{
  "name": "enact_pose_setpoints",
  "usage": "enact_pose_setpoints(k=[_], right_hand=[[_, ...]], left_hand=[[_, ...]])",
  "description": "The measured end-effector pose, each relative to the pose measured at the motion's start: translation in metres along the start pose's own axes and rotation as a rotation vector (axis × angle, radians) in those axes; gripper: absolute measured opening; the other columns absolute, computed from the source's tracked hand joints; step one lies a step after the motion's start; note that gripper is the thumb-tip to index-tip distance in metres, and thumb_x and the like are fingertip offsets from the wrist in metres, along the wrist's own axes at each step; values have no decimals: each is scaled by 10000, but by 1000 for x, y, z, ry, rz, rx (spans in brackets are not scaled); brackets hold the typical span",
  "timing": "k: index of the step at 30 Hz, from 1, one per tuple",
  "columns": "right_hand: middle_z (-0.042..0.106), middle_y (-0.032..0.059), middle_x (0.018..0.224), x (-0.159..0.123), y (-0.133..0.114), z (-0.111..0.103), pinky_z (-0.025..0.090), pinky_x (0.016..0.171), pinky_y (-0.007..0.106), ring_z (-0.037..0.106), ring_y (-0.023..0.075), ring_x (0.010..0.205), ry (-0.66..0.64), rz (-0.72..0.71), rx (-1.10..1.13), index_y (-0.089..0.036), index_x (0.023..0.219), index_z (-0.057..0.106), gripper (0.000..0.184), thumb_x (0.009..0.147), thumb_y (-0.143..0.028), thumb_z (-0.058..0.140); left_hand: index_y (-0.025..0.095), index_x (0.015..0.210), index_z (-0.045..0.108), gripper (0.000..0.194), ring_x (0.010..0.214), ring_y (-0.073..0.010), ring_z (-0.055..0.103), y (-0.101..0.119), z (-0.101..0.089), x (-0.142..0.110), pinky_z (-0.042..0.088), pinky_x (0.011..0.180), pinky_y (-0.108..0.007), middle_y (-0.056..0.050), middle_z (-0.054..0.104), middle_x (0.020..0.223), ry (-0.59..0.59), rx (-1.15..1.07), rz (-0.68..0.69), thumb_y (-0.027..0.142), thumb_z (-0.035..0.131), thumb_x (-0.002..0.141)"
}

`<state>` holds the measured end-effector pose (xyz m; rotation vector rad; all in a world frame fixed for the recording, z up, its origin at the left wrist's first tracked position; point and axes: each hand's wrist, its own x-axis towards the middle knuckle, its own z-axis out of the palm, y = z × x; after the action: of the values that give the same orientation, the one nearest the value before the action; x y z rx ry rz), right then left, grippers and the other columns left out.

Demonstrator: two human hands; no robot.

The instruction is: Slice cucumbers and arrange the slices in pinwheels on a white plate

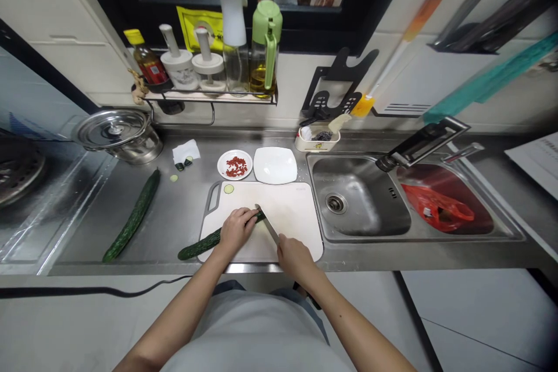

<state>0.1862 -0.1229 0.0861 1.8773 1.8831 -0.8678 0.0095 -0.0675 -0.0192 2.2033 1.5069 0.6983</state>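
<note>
Head view: a stainless-steel counter [174,226] bears a white cutting board [300,215], with a double-bowl sink [361,209] right of the board, a whole cucumber [136,215] left of it, and a dark-framed window [165,17] beyond it. On the board lies the working cucumber [200,248], one end jutting past the board's left edge. The left hand [238,229] presses down around it; the right hand [296,256], apart, grips a kitchen knife [268,224]. Fingers cover the cucumber's middle and the knife's handle; whether the blade is biting in, I cannot tell.

Kitchen — sink [366,203], lidded pot [124,136], oil bottle [263,49].
</note>
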Motion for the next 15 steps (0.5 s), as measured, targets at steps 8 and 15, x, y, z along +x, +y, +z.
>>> enact_pose_setpoints(k=[8, 15], right_hand=[[681, 172, 1009, 14, -9, -6, 431, 766, 299, 636, 245, 1013, 31, -26, 1, -105, 1152, 566, 326, 936, -142, 325], [676, 179, 1024, 23, -14, -6, 436, 781, 308, 637, 239, 1006, 47, -37, 3, -102, 1158, 558, 331, 937, -136, 314]], left_hand=[[274, 1160, 643, 278, 931, -176, 580, -1, 2, 0, 478, 838, -304, -33, 658, 1017, 2, 9, 13, 307, 495, 927], [275, 1155, 645, 275, 927, -172, 583, -1, 0, 0, 477, 842, -299, -34, 658, 995, -9, -3, 12, 311, 495, 928]])
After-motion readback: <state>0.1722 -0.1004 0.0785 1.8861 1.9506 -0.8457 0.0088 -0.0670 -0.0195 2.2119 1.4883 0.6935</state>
